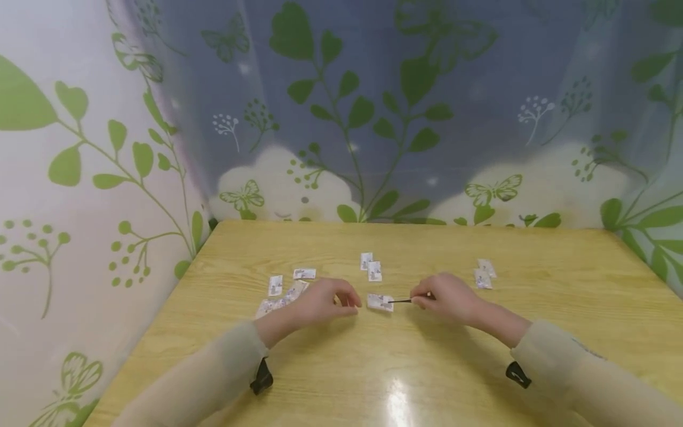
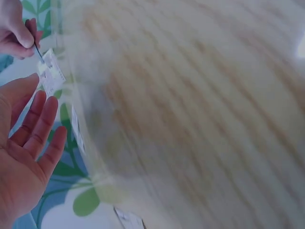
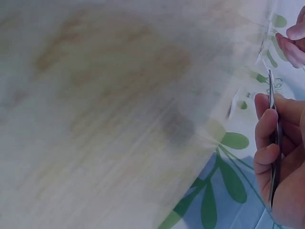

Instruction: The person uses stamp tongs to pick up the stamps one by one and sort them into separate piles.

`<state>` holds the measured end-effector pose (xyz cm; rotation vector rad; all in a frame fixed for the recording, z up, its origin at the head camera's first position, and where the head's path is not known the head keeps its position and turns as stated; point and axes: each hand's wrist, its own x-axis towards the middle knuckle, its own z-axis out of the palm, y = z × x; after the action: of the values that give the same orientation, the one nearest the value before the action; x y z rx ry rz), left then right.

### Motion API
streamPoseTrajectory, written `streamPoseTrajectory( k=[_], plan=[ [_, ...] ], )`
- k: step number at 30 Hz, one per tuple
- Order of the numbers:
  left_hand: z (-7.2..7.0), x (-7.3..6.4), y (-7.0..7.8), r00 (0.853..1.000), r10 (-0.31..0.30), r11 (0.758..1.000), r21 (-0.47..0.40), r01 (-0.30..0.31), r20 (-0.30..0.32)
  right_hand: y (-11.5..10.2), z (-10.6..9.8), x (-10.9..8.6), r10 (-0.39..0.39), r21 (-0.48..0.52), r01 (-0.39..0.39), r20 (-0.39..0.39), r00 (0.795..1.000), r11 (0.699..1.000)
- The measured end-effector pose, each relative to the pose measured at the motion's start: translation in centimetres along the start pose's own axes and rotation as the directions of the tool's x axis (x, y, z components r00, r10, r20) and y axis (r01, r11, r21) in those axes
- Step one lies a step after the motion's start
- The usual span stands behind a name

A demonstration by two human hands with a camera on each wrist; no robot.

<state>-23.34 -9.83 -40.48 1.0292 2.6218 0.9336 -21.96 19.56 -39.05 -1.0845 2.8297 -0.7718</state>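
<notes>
White card (image 1: 376,305), long side left to right, part grey | right hand (image 1: 447,298) pinches tweezers (image 1: 403,301), tips left | left hand (image 1: 324,301) spread

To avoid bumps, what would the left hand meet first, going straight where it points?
The left hand would probably meet the printed card at the tip of the tweezers; depth is unclear.

A slim, dark, pointed tool (image 1: 402,301) is held in the right grip (image 1: 450,298), its tip over a small white printed rectangular card (image 1: 377,302); near the left grip (image 1: 326,301), similar cards (image 1: 275,286) are spread on the yellow wood-grained table (image 1: 341,367).
</notes>
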Motion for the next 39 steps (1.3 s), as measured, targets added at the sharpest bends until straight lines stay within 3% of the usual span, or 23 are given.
streamPoseTrajectory(
  k=[8,17,31,39],
  plan=[
    [1.0,0.7,0.3,0.996,-0.031,0.999,-0.011,0.032,0.081,0.7,1.2,-0.3,0.017,-0.034,-0.017,0.008,1.000,0.999],
    [1.6,1.5,-0.4,0.993,-0.031,0.992,0.124,0.017,0.115,0.6,1.7,-0.1,0.013,-0.076,-0.011,0.029,0.999,0.997],
    [2.1,2.0,0.5,0.995,-0.054,0.980,0.198,0.036,0.088,0.0,1.9,-0.8,-0.017,-0.066,0.022,0.073,0.997,0.998],
    [2.8,2.1,0.2,0.998,-0.049,0.966,0.254,0.040,0.029,-0.8,2.3,-0.5,-0.059,-0.036,0.063,0.095,0.994,0.997]
  ],
)
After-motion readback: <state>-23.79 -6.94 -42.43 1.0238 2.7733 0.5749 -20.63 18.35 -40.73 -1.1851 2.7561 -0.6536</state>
